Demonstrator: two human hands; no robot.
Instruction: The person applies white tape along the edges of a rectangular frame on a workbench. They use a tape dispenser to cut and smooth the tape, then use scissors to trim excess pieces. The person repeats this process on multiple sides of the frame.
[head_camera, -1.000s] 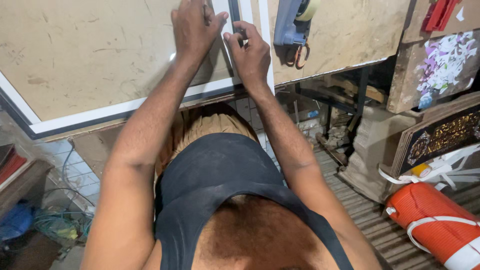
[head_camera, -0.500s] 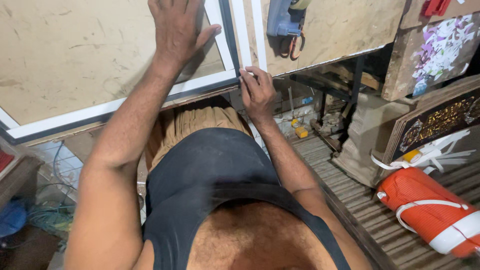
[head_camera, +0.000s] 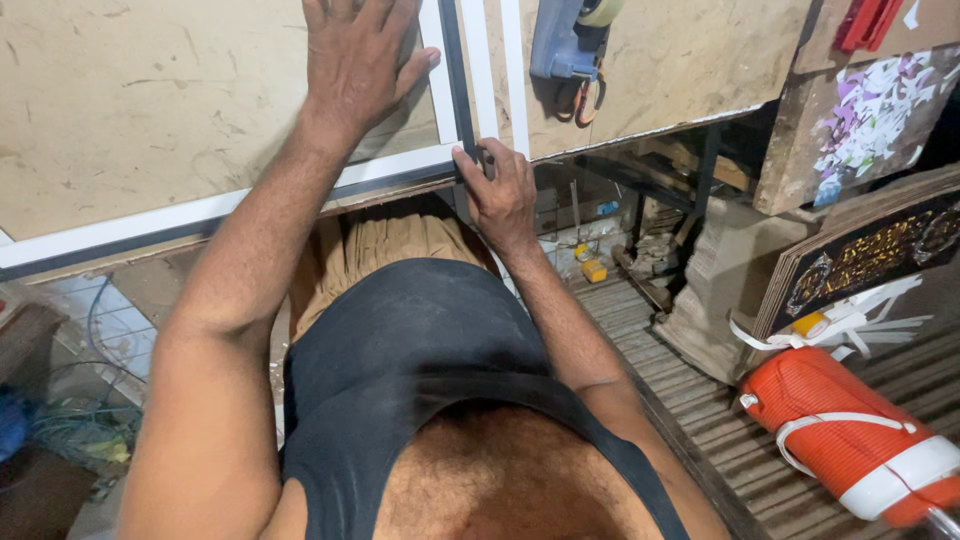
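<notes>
Left hand (head_camera: 358, 62) flat, fingers spread, pressing the framed board (head_camera: 150, 120) onto the surface (head_camera: 680, 70). Right hand (head_camera: 500, 190) pinches the dark strip (head_camera: 455, 70) at the frame's near right corner. I judge both white rails (head_camera: 180, 212) seated and the strip not yet pressed home at that corner. No open containers; orange jug (head_camera: 850, 430) lies capped on the floor, far right

A scuffed, beige worktable (head_camera: 680, 60) is seen. A board panel (head_camera: 150, 110) with a white and black frame (head_camera: 440, 160) is laid flat on it; a grey-blue tape dispenser (head_camera: 562, 40) and scissors (head_camera: 588, 98) lie beside it.
</notes>
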